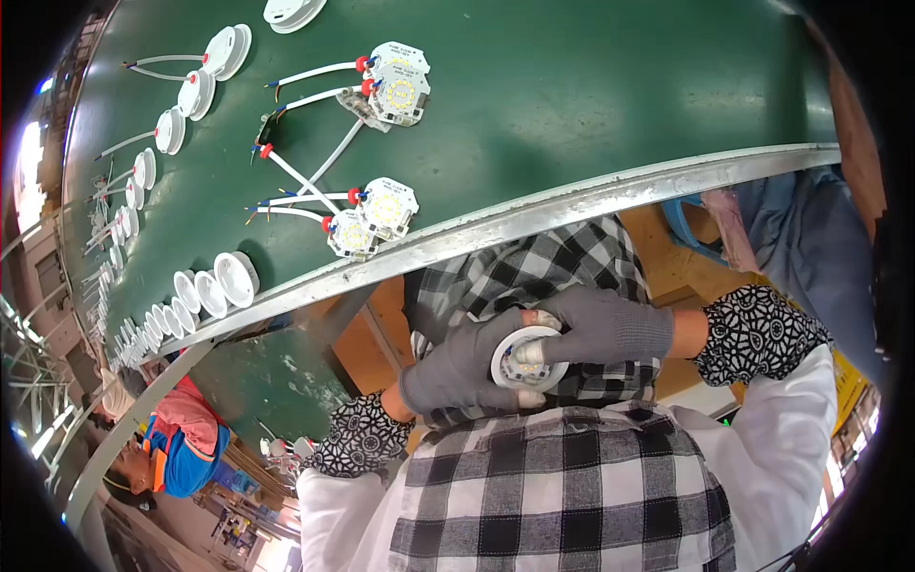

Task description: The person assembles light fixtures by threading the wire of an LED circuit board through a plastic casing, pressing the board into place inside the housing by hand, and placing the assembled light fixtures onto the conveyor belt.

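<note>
Over my lap, a round white lamp housing point(499, 366) with an LED board point(524, 368) inside it is held between my two hands. Grey fingerless-tipped gloves cover both. My left hand point(457, 367) wraps the housing's left side, thumb at its top and fingertips at its lower edge. From the right, my right hand point(596, 329) reaches over the rim, its bare fingertips pressing on the board. Part of the board is hidden under those fingers. On the green table ahead lie LED boards with white cables point(389, 205), nearest the metal edge.
More wired LED boards point(400, 93) lie farther back on the green table point(572, 86). White cup-shaped housings point(235, 278) stand in a row along its left edge; wired round lamps point(195, 95) form another row. A metal rim point(534, 221) borders the table. Another person point(181, 439) sits at far left.
</note>
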Tool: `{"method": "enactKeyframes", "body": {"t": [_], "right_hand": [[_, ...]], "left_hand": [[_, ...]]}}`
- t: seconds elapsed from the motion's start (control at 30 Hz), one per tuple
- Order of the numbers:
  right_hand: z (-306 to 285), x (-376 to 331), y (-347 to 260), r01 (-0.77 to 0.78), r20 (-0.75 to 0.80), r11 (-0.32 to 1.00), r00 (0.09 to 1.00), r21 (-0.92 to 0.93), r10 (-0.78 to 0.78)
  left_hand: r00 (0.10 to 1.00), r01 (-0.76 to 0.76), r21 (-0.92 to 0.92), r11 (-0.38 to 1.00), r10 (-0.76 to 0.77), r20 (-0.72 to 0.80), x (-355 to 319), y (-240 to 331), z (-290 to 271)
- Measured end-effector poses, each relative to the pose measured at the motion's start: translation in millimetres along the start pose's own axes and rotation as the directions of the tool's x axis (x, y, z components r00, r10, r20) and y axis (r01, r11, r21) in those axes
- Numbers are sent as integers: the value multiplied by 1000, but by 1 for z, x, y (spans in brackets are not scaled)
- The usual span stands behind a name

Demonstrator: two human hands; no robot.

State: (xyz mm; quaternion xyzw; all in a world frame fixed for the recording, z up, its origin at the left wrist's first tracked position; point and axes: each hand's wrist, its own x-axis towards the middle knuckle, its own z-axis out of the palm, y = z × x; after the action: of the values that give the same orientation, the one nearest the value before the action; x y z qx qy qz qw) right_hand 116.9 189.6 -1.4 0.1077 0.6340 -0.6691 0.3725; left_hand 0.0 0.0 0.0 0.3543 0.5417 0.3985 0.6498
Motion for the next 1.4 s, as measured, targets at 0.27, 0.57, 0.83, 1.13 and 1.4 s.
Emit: {"method": "enactKeyframes", "body": {"t": [0.27, 0.57, 0.83, 1.13, 1.4], "right_hand": [[-5, -2, -18, -53, 23, 979, 998, -195, 59], [1, -1, 0, -25, -11, 993, 1000, -116, 24], [6, -10, 4, 76, -72, 994, 994, -73, -81], [10, -10, -2, 33, -155, 999, 987, -26, -36], [5, -8, -8, 1, -73, 1000, 997, 19, 0]], "left_hand": [[996, -88, 70, 994, 90, -23, -4, 4, 3], [1000, -24, 91, 996, 25, -4, -2, 5, 1], [1000, 15, 35, 999, -14, -19, -5, 10, 3], [992, 123, -21, 992, -124, -25, -5, 15, 4], [998, 65, 74, 995, -64, -10, -4, 6, 11]]}}
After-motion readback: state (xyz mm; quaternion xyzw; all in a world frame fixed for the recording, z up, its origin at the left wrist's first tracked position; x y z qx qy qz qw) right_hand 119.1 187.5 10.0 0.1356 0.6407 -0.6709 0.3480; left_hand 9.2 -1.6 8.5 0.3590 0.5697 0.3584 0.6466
